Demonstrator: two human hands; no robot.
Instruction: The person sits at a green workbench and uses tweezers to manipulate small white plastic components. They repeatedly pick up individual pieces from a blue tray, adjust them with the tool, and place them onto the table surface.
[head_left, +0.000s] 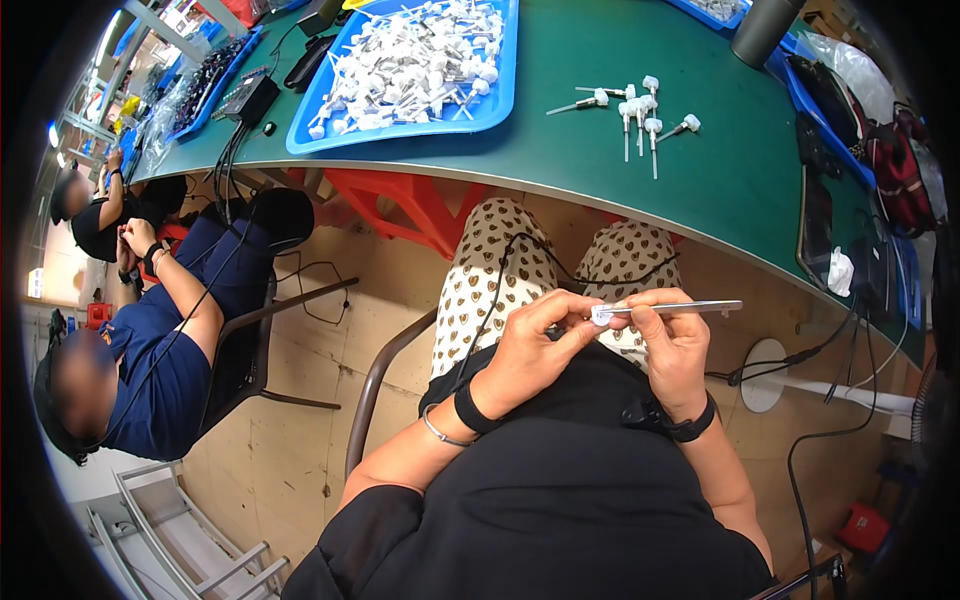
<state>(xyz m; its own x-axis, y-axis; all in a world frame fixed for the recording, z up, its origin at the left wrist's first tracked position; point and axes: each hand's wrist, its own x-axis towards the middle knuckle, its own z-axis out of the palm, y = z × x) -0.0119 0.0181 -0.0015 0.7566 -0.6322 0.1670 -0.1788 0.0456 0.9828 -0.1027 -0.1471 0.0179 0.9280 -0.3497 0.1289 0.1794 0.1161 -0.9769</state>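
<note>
The thing in hand is a thin pale stick (668, 309), long and flat, light grey or white in colour, with a small white piece at its left end. It is held over the person's lap, above the patterned trousers (497, 270) and well below the edge of the green table (720, 180). Its long axis lies almost level from left to right, and the free end points to the person's right, a little upward. The left hand (530, 350) is closed around the left end and pinches the white piece between thumb and forefinger. The right hand (672, 345) pinches the stick near its middle from below, with the fingers curled. On the table, a blue tray (500, 100) is full of small white plastic parts, and a few similar white parts (640, 112) lie loose beside it. A dark cylinder (765, 30) stands at the far edge. A black cable (520, 262) runs across the lap towards the left wrist. Another person in a blue shirt (160, 370) sits at the left.
</note>
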